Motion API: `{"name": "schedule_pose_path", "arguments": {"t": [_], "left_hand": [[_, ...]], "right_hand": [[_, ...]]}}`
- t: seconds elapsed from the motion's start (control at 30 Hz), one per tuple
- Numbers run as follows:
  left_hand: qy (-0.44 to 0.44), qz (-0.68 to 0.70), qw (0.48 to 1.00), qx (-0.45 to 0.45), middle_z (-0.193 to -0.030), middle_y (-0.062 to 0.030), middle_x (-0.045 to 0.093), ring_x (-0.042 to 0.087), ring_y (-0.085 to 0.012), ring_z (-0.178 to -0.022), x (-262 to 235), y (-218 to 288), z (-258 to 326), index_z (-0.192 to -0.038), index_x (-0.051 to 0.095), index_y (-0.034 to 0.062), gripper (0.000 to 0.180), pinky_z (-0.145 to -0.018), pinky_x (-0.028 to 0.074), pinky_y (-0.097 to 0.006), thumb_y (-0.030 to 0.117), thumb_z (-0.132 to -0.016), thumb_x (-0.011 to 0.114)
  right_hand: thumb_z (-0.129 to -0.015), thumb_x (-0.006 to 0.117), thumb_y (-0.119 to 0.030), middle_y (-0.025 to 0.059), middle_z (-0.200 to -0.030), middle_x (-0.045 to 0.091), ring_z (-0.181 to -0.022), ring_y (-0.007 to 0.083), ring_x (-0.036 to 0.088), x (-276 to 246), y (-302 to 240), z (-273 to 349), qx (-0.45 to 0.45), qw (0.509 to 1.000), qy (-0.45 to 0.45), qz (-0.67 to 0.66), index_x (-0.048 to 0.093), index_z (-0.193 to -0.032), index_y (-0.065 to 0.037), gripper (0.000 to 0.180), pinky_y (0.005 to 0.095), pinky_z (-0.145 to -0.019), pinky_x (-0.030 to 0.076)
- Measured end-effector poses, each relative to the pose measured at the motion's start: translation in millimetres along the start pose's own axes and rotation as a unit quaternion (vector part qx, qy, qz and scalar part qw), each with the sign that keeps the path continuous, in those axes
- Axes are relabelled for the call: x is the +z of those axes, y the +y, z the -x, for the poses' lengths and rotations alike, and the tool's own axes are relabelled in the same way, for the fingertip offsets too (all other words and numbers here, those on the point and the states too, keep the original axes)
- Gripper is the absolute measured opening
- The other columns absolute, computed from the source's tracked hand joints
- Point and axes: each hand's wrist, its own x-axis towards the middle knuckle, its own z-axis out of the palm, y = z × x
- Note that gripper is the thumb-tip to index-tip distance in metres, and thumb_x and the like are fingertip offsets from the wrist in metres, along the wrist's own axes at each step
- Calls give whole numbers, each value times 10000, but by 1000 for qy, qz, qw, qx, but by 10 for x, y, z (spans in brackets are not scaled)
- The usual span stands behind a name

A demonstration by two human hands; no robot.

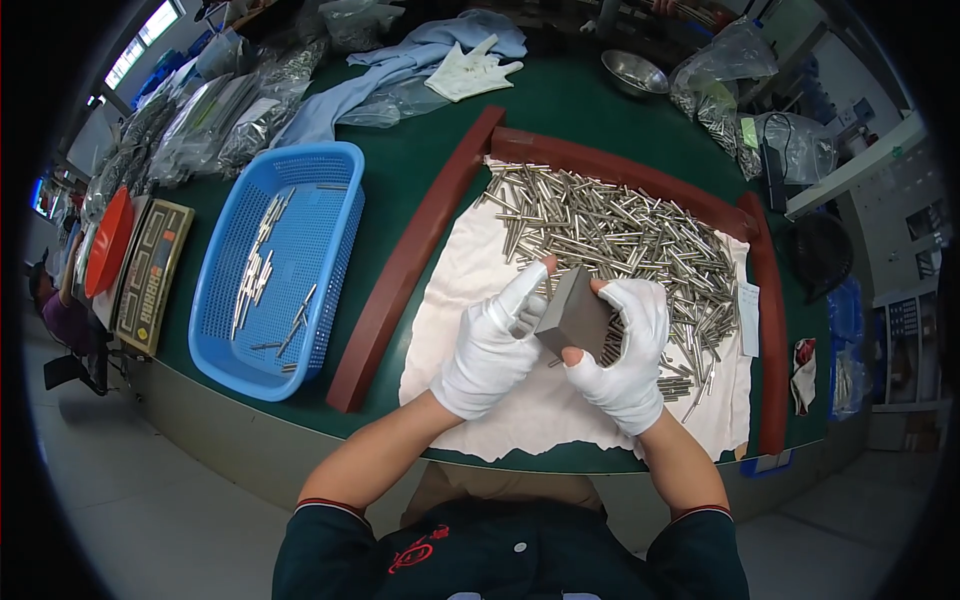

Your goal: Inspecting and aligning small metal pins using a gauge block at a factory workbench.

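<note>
Gloved left hand (492, 350) & right hand (628, 352) gripping grey block (572, 312), steel pins (620, 235) behind

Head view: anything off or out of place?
Mostly orderly. The white gloves have worn fingertips: bare fingertips poke out on the left hand and right hand, both gripping the grey block.

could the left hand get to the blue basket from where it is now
Probably yes: the blue basket sits open-topped just left of the left hand, with only the low red-brown border strip between them. But that hand now holds the grey block.
</note>
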Motion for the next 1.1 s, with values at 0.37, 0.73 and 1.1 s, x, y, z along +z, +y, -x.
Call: {"name": "schedule_pose_path", "arguments": {"t": [0.37, 0.73, 1.1], "left_hand": [[3, -77, 994, 78, -863, -29, 589, 557, -104, -743, -20, 53, -1, -1384, 479, 115, 693, -722, 465, -210, -157, -748, 526], [-10, -52, 996, 72, -938, -60, 643, 595, -124, -771, -23, 62, 10, -1386, 470, 111, 691, -738, 498, -238, -154, -751, 538], [52, -95, 988, 106, -892, -94, 669, 668, -199, -740, 23, -55, 42, -1366, 463, 57, 657, -675, 535, -282, -114, -747, 600]], "right_hand": [[-640, 755, -413, 109, -977, 537, -903, 284, 490, -21, 28, -2, 4, 1000, 11, -3, 541, -1059, -37, 603, 411, -802, 390], [-648, 755, -424, 110, -977, 539, -882, 279, 489, -5, -5, 5, -7, 1000, 21, -9, 536, -1062, -35, 608, 408, -793, 391], [-661, 764, -466, 115, -966, 533, -870, 274, 482, 14, -73, 27, 1, 999, 33, -7, 528, -1066, -18, 648, 404, -775, 394]]}}
